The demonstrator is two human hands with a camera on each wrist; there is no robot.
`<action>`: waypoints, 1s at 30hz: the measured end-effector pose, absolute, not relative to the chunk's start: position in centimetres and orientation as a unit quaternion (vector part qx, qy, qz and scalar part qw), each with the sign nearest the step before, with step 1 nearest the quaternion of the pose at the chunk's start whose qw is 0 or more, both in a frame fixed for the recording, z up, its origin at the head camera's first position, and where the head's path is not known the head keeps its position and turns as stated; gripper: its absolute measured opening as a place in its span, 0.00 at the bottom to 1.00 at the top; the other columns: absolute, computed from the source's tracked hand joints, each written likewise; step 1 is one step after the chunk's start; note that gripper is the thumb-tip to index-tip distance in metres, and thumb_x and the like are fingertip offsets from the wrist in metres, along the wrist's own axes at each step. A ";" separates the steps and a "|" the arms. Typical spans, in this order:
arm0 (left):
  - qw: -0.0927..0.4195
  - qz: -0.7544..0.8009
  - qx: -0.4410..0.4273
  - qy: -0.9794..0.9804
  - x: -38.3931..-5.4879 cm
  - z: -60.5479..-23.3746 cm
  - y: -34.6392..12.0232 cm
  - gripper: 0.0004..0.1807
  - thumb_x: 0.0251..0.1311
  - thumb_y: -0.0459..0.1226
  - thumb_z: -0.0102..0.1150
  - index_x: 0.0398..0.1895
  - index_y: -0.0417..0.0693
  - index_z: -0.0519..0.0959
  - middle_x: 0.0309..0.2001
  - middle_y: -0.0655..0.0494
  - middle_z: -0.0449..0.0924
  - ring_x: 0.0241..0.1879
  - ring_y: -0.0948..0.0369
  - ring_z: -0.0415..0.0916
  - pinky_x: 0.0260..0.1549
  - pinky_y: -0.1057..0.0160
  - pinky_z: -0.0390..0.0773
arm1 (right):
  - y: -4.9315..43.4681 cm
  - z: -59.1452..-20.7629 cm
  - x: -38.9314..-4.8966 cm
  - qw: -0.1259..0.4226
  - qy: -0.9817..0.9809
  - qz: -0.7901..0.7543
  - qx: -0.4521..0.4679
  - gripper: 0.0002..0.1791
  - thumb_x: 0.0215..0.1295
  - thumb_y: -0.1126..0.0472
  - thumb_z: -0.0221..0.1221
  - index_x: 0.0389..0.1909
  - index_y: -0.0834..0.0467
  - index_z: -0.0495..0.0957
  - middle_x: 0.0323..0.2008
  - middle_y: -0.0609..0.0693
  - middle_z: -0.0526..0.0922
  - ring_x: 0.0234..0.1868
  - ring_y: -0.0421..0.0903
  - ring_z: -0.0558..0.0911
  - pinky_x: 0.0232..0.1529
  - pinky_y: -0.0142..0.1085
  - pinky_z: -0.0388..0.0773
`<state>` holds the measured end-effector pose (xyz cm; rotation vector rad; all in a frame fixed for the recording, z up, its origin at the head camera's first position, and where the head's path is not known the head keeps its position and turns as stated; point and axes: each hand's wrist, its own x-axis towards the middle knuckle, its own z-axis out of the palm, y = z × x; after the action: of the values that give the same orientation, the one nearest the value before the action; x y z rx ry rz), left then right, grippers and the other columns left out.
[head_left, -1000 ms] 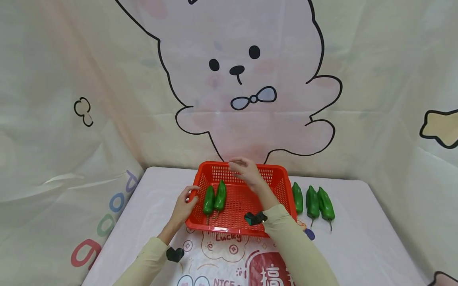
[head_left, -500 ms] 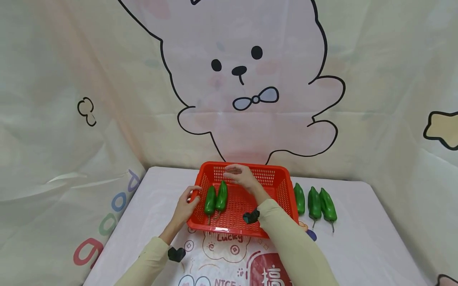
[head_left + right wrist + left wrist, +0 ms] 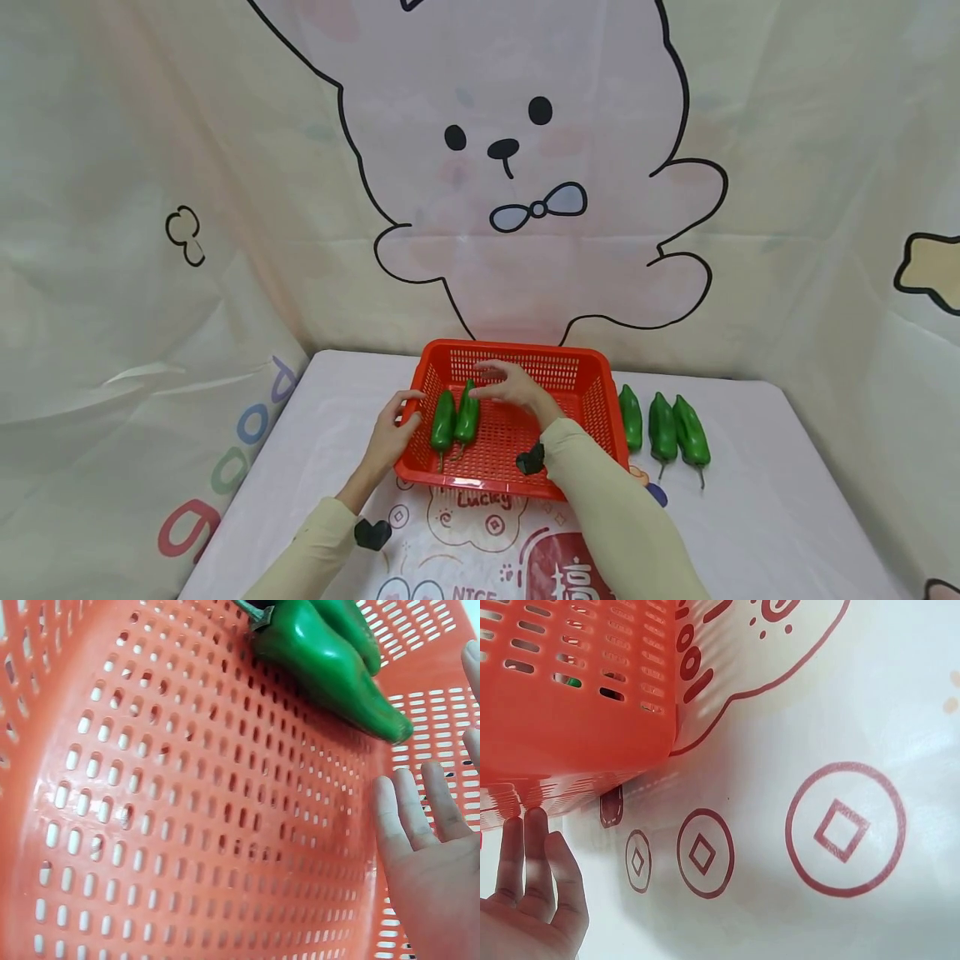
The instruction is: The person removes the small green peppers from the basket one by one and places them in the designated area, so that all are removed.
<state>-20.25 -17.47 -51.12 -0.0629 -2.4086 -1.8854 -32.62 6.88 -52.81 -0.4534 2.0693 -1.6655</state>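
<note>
A red perforated plastic basket stands on the table. Two green peppers lie side by side on its floor at the left: a left pepper and a right pepper. My left hand holds the basket's left rim; in the left wrist view, its fingers touch the outer wall from outside. Inside the basket, my right hand hovers with spread fingers, its fingertips near the narrow tip of the right pepper. The right wrist view shows that pepper apart from the fingers, nothing held.
Several more green peppers lie on the table right of the basket: one pepper close to its wall, then a pair, the left one touching the right one. A printed white cloth covers the table; a cartoon backdrop hangs behind.
My right hand has come down and slightly left from above the basket's back part toward the right pepper's tip. The left hand keeps its place on the rim.
</note>
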 end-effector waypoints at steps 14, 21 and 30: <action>0.058 -0.608 -0.008 -0.792 -22.3 -55.2 -18.4 0.18 0.70 0.28 0.52 0.61 0.45 0.75 0.53 0.36 0.75 0.41 0.41 0.78 0.32 0.48 0.86 | 7.0 -54.3 -32.3 0.227 0.749 -0.607 -0.137 0.37 0.63 0.63 0.70 0.72 0.61 0.68 0.67 0.65 0.69 0.65 0.62 0.71 0.60 0.55 0.74; 0.055 -0.605 -0.006 -0.794 -22.2 -55.2 -18.3 0.18 0.71 0.28 0.52 0.61 0.47 0.76 0.52 0.39 0.76 0.40 0.45 0.79 0.31 0.52 0.86 | 6.6 -54.6 -32.1 0.236 0.736 -0.617 -0.149 0.39 0.64 0.64 0.69 0.73 0.63 0.65 0.68 0.67 0.67 0.65 0.62 0.71 0.60 0.54 0.74; 0.046 -0.601 -0.020 -0.797 -20.2 -51.3 -17.5 0.17 0.70 0.26 0.51 0.60 0.39 0.74 0.51 0.36 0.75 0.43 0.42 0.78 0.36 0.48 0.86 | 5.8 -54.3 -31.6 0.225 0.733 -0.622 -0.159 0.39 0.64 0.66 0.68 0.73 0.66 0.64 0.68 0.70 0.65 0.63 0.62 0.73 0.59 0.56 0.74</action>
<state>-20.18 -17.45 -51.29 -0.0615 -2.4346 -1.8357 -31.58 5.84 -54.33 -0.4382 2.0216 -1.7153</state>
